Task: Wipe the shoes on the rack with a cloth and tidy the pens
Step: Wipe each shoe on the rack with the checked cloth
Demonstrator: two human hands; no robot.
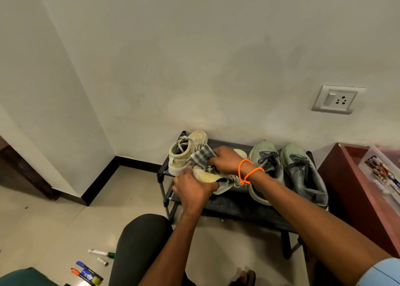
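Observation:
A black shoe rack (236, 207) stands against the wall. My left hand (192, 188) grips a pale beige sneaker (220, 180) lying on its side on the top shelf. My right hand (225, 158), with orange bands at the wrist, presses a grey striped cloth (202, 156) onto that sneaker. Its beige partner (186, 151) stands upright at the rack's left end. Two grey-green sneakers (300, 171) lie at the right end. Several pens and markers (91, 268) lie scattered on the floor at the lower left.
A dark red cabinet (346, 177) with a clear plastic box (383, 171) on it stands right of the rack. A wall socket (335, 99) sits above it. My knee in dark trousers (138, 242) is in front of the rack. A dark doorway edge (19, 166) is at left.

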